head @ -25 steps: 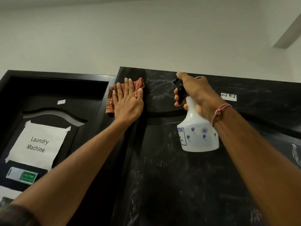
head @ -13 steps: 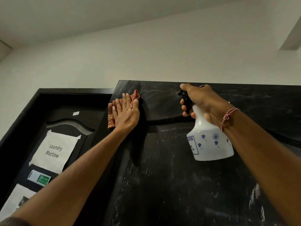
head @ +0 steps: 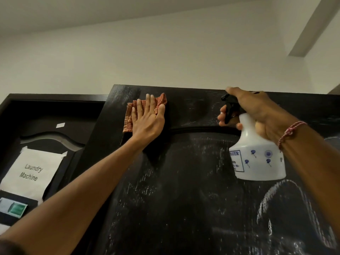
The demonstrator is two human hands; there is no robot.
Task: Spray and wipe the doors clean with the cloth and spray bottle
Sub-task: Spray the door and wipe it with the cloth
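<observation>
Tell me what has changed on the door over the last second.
The left hand, flat on the cloth, has slid it a little to the right, away from the left edge of the door. The right hand still grips the spray bottle near the door's top, fingers at the trigger. The paper sign on the other door is unchanged.
</observation>
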